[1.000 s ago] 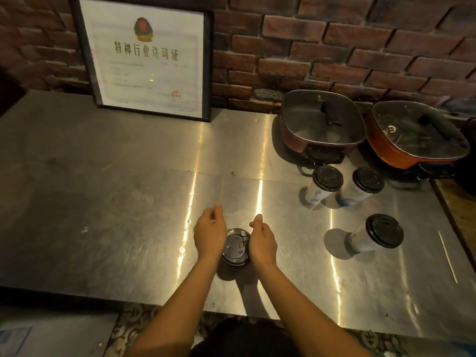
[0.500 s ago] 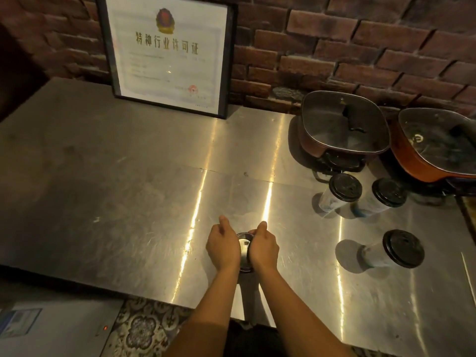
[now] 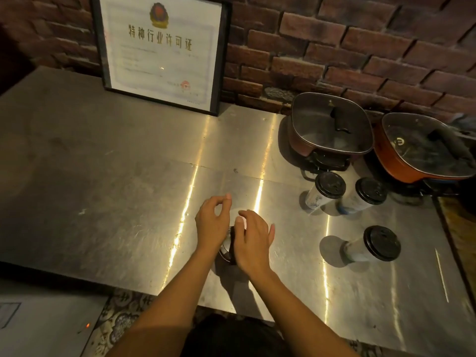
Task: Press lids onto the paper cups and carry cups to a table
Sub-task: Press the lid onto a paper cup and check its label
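The framed paper (image 3: 159,52) says 特种行业许可证 in gold. A black lid (image 3: 228,247) (mostly hidden) sits near the counter's (image 3: 103,189) front edge. The right hand (image 3: 253,240) is flat over it. The left hand (image 3: 212,222), loosely curled and holding nothing, is beside it.

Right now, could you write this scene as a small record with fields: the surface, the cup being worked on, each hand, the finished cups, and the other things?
surface: steel counter against a brick wall
cup in work: only its black lid shows, between the hands
left hand: fingers loosely curled, beside the lid, nothing visibly held
right hand: fingers nearly straight, over the lid
finished cups: three lidded paper cups, upright, at right
other: two electric pots with glass lids; framed certificate leaning on the wall
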Demonstrator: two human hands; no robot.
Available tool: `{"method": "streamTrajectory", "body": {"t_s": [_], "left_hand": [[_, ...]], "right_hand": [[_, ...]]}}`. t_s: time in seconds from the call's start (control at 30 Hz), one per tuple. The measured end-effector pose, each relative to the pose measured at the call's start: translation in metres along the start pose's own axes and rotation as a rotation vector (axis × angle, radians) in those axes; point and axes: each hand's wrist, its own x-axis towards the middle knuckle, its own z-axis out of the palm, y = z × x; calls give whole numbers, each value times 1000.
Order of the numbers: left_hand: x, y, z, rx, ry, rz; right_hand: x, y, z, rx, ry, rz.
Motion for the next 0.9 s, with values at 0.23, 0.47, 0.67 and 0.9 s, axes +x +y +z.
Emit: {"method": "streamTrajectory", "body": {"t_s": [0.23, 0.47, 0.67, 0.9], "left_hand": [[-7, -1, -24, -106, 132, -109], [-26, -30, -42, -141, 139, -189], [-32, -42, -46, -111, 30, -275], [-39, -34, -37, -55, -348, -449]], "right_hand": [[-4, 1, 14, -591, -292, -327], [-2, 4, 18, -637, -296, -318], [17, 4, 1, -389, -321, -180], [38, 33, -63, 422, -318, 428]]}}
